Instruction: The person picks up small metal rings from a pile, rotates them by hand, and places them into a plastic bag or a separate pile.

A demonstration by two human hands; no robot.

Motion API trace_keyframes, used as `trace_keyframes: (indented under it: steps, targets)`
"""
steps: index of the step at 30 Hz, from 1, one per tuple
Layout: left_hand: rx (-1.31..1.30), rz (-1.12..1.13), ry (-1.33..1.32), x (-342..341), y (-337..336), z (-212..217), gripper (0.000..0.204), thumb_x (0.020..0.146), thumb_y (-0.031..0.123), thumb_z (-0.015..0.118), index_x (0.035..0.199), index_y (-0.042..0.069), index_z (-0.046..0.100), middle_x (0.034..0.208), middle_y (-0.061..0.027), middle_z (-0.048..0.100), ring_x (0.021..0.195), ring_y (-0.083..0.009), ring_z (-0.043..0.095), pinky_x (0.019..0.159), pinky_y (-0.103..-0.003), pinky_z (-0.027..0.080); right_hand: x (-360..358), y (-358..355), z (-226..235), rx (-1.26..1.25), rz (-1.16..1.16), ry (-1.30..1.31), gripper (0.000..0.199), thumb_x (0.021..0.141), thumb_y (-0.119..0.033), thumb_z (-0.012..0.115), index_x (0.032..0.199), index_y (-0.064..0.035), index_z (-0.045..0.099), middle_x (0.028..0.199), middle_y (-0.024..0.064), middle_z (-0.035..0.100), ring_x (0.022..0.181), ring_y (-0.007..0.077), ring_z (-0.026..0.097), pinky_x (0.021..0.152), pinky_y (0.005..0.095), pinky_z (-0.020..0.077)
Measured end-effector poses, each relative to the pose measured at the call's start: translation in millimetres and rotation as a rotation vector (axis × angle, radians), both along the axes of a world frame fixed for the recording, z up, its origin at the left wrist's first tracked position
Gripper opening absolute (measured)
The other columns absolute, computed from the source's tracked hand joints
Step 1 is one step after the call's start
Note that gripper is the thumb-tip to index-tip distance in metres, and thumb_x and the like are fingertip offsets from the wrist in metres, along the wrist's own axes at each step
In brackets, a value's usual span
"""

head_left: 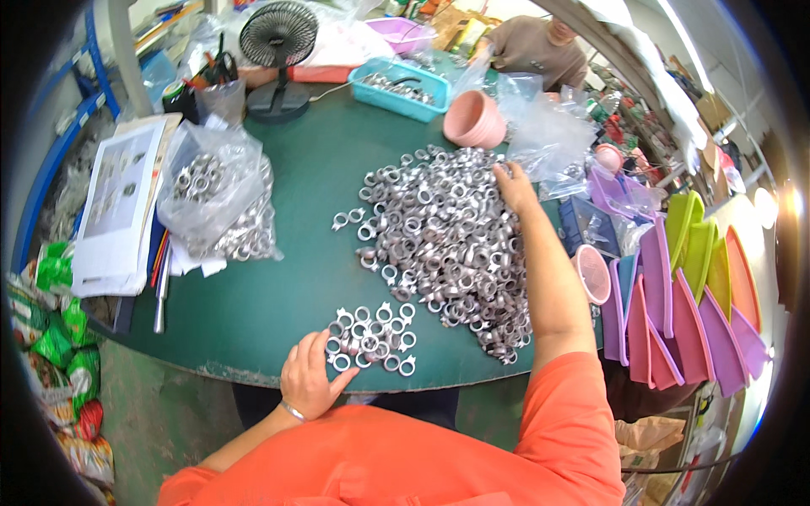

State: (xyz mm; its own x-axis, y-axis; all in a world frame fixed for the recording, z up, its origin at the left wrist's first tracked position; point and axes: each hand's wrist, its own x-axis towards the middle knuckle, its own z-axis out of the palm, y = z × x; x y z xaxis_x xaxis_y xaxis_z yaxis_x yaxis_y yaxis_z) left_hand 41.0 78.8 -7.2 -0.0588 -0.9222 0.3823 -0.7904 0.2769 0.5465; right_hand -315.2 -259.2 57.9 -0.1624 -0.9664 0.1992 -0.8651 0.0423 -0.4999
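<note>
A large heap of small grey metal ring clamps [447, 228], each with little lugs, covers the middle right of the green table [295, 202]. My right hand [515, 187] reaches over to the heap's far right edge, its fingers resting against the rings there; it appears open, with no separate piece visible in it. Close to the front edge lies a smaller group of the same metal rings [371, 339]. Beside that group, on its left, my left hand [309, 376] lies with fingers stretched and thumb apart, the fingertips touching the outermost rings.
A clear plastic bag of rings [221, 198] lies at left, next to papers [122, 207] and pens. Behind stand a black fan [278, 51], a blue tray [401, 91] and pink cups [474, 120]. Colourful plastic bins [666, 312] stack at right. Another person [540, 51] sits across.
</note>
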Motion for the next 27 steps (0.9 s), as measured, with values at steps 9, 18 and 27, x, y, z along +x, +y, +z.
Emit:
trace_keyframes:
  steps: [9,18,27]
  targets:
    - [-0.032,0.003,-0.063,-0.7,-1.7,0.8,0.073,0.064,0.034,0.077,0.118,-0.003,0.045,0.109,-0.0186,0.051,0.092,-0.0357,0.053,0.078,-0.04,0.045,20.3,25.4,25.1,0.094,-0.074,0.017,0.063,0.081,-0.052,0.051,0.126,-0.0086,0.048,0.124,0.0256,0.048,0.117,0.0379,0.045,0.099,0.0413,0.0357]
    - [-0.028,-0.024,-0.052,-0.2,-1.8,0.6,0.073,0.063,0.031,0.078,0.118,-0.002,0.045,0.11,-0.0187,0.051,0.09,-0.0348,0.053,0.075,-0.04,0.046,21.5,22.9,21.6,0.112,-0.066,0.029,0.062,0.081,-0.051,0.051,0.125,-0.008,0.049,0.127,0.0237,0.047,0.118,0.0369,0.045,0.099,0.0406,0.035]
    - [-0.024,-0.015,-0.058,0.1,-4.2,-2.6,0.072,0.063,0.031,0.078,0.118,-0.002,0.045,0.11,-0.0177,0.051,0.089,-0.034,0.053,0.074,-0.04,0.046,28.6,26.1,30.3,0.133,-0.074,0.031,0.061,0.082,-0.052,0.049,0.125,-0.008,0.049,0.127,0.0235,0.046,0.117,0.037,0.045,0.099,0.0405,0.0348]
